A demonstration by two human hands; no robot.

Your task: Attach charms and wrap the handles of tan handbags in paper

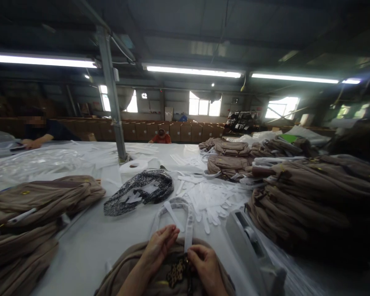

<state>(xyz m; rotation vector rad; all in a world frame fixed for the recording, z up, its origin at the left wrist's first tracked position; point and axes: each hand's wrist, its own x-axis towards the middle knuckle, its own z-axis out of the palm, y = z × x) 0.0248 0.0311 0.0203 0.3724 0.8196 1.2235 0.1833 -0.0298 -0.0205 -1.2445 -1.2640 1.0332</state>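
A brown fabric bag [132, 257] lies at the bottom centre, its looped handle [189, 224] wrapped in pale material and pointing away from me. My right hand [205, 263] pinches at the base of that handle, beside a dark strap. Above the bag's left part is my left hand [162, 242], thumb and fingertips together; whatever they hold, if anything, is too small to name. A patterned brown-and-black charm [176, 272] hangs on the bag between my hands. A white strip [173, 216] lies across the handle loop.
Brown bags are piled at left [24, 230] and right [308, 197]. White strips [203, 197] and a black-and-white patterned bundle [123, 197] lie ahead. A grey device [249, 246] stands right of the bag. One person sits far left, another beyond the table.
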